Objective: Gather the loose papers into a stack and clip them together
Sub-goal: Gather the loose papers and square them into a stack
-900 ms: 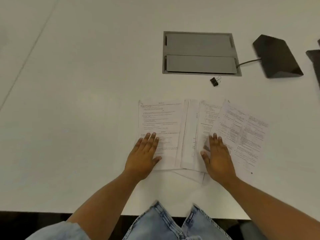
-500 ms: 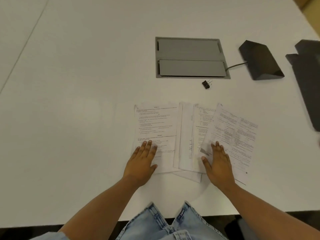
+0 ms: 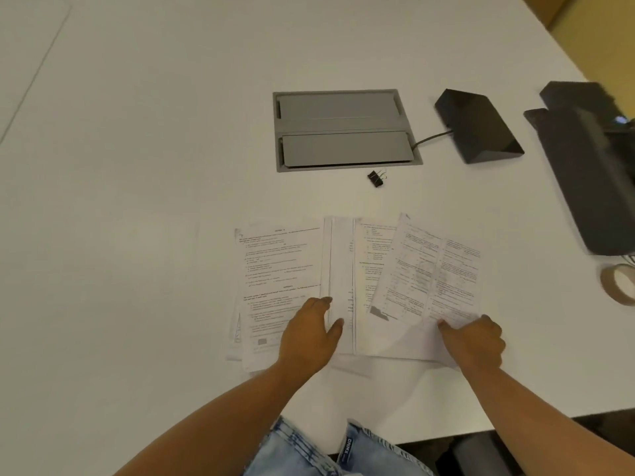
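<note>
Several printed papers lie fanned out on the white table in front of me. The leftmost sheet [image 3: 278, 266] lies flat, a middle sheet [image 3: 340, 266] overlaps it, and a tilted sheet [image 3: 433, 266] sits on the right. My left hand [image 3: 309, 334] rests on the left and middle sheets, fingers curved towards the middle sheet's edge. My right hand [image 3: 474, 341] pinches the near right corner of the tilted sheet, which is lifted slightly. A black binder clip [image 3: 376, 178] lies alone beyond the papers, out of both hands' reach.
A grey cable hatch [image 3: 343, 130] is set into the white table [image 3: 137, 201] behind the clip. A black wedge-shaped device [image 3: 477, 127] with a cable, another black device [image 3: 591, 166] and a tape roll [image 3: 618, 283] sit at the right. The table's near edge runs just before my lap.
My right hand moved right from lying flat on the papers to pinching the tilted sheet's corner. My left hand shifted right onto the middle sheet's edge. The view tilted a little.
</note>
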`<state>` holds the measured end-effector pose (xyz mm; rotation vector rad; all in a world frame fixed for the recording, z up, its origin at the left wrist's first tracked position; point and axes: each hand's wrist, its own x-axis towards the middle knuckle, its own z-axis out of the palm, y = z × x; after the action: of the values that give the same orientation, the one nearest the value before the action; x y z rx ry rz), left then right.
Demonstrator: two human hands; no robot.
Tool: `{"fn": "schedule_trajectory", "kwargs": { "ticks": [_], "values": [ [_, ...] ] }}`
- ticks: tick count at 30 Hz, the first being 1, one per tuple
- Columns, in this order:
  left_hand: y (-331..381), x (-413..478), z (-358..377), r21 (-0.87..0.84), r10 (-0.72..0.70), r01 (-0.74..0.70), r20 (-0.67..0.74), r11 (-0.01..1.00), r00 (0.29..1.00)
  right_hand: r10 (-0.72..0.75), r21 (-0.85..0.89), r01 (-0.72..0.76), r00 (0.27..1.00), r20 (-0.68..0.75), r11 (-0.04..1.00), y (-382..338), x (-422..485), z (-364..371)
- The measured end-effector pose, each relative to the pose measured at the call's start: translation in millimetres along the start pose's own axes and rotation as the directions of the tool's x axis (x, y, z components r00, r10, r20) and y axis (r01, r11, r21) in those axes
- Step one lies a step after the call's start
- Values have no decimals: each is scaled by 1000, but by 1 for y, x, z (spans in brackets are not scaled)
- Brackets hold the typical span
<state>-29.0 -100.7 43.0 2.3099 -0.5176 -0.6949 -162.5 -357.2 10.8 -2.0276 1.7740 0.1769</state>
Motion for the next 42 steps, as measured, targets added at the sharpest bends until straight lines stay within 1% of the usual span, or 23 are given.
{"fn": "schedule_trajectory", "kwargs": {
  "ticks": [1, 3, 6, 10, 13, 15, 19, 22, 25, 27, 29, 33, 35, 37, 40, 42],
  "values": [
    [8, 5, 7, -45, -81, 80, -7, 996, 997, -25, -32, 25, 1000, 10, 999, 1, 3, -1],
    [23, 15, 20, -71, -198, 197, -8, 978, 980, -81, -55, 81, 997, 11, 995, 4, 8, -5],
    [40, 29, 35, -54, -286, 284, -17, 957, 958, -74, 79, 72, 997, 30, 994, 9, 17, -9],
    [57, 44, 50, -147, -424, 414, -44, 898, 905, -87, 236, 66, 993, 83, 970, 15, 23, -12],
    [65, 51, 57, -232, -498, 479, -29, 847, 866, -30, 376, -24, 990, 137, 926, 19, 27, -16],
    [67, 51, 61, -229, -520, 506, 1, 832, 854, -21, 428, -55, 985, 172, 902, 22, 27, -19],
    [68, 49, 67, -129, -457, 459, 47, 879, 888, -107, 446, 1, 971, 213, 895, 31, 27, -23],
    [65, 44, 66, -78, -410, 412, 48, 908, 911, -173, 527, 20, 955, 242, 849, 39, 25, -32],
    [58, 37, 61, -37, -339, 340, 40, 940, 940, -194, 583, 12, 948, 252, 813, 49, 23, -41],
    [54, 30, 57, -52, -301, 301, 8, 952, 954, -189, 618, -10, 948, 255, 786, 55, 20, -46],
    [52, 22, 50, -100, -302, 294, -65, 950, 951, -179, 653, -37, 948, 262, 756, 60, 18, -50],
    [48, 5, 37, -239, -357, 305, -218, 922, 908, -173, 719, -80, 947, 271, 690, 64, 9, -56],
    [44, 0, 31, -304, -373, 291, -263, 907, 890, -192, 738, -83, 940, 281, 670, 60, 2, -61],
    [39, -3, 24, -403, -403, 284, -249, 870, 881, -231, 750, -85, 924, 306, 656, 51, -7, -67],
    [34, -6, 13, -601, -480, 309, -142, 737, 866, -286, 759, -87, 893, 346, 645, 35, -20, -71],
    [35, -12, 7, -702, -494, 304, -79, 644, 866, -331, 769, -74, 873, 358, 635, 23, -28, -73]
  ]
}}
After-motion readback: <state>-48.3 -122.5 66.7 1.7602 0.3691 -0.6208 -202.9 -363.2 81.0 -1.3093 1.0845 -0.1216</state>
